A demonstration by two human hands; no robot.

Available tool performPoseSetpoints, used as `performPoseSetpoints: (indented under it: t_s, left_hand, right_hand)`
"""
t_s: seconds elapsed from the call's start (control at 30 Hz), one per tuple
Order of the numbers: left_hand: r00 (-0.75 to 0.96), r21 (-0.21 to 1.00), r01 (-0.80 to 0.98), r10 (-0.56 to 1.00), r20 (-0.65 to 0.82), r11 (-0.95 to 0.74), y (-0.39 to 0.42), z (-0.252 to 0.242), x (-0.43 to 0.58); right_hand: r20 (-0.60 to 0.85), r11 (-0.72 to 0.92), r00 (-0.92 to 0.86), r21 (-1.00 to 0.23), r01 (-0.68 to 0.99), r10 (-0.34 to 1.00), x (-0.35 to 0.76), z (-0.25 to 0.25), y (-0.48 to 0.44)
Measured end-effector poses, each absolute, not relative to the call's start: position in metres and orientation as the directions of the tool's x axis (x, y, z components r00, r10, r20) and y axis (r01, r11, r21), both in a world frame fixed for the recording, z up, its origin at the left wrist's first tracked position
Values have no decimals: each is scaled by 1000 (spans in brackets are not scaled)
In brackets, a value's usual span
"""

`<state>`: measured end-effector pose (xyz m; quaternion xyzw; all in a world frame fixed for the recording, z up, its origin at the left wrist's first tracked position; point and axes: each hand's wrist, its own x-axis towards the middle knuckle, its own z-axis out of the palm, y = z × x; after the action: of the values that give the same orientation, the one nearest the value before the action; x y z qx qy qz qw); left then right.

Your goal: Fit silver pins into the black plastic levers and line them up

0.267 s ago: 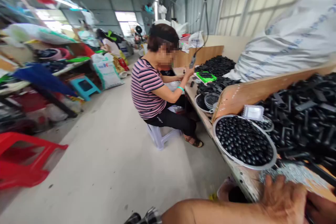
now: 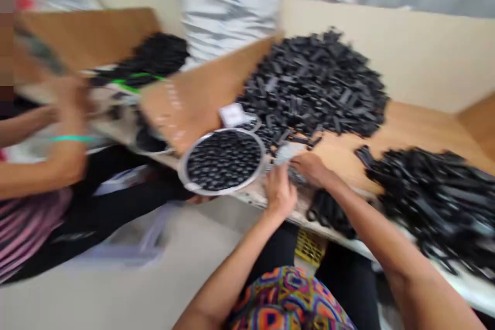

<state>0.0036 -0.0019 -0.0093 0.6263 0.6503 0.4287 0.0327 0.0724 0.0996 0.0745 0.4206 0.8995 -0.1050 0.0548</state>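
Motion blur leaves no label or writing readable. Both hands meet at the near edge of the wooden surface (image 2: 410,129), over a small patch of pale, glittery small parts (image 2: 288,153). The left hand (image 2: 279,192) rests on it with its fingers curled; the right hand (image 2: 311,166) touches it, and I cannot tell whether either pinches anything. Just to their left, a round metal-rimmed tray of black beads (image 2: 223,160) overhangs the edge. Heaps of black plastic strips (image 2: 315,82) lie behind. A co-worker's arm with a green wristband (image 2: 73,138) works at the far left.

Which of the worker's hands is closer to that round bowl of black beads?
The left hand, just right of the bowl of black beads by its rim. The right hand lies farther right.
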Motion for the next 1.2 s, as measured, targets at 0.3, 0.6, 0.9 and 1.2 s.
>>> performPoseSetpoints:
  t_s: [0.3, 0.6, 0.9, 1.2]
  left_hand:
    - [-178, 604, 758, 812, 556, -247, 5, -23, -5]
    - [-44, 849, 357, 901, 432, -389, 2, 17, 31]
    - [32, 979, 159, 992, 120, -124, 35, 45, 72]
    - [65, 998, -10, 996, -65, 66, 51, 56, 85]
  right_hand:
    - [-73, 513, -554, -294, 806, 829, 150, 76, 108]
    - [282, 604, -572, -610, 512, 770, 220, 73, 51]
    - [368, 683, -581, -289, 670, 726, 236, 69, 46]
    - [442, 700, -554, -312, 642, 706, 248, 56, 49]
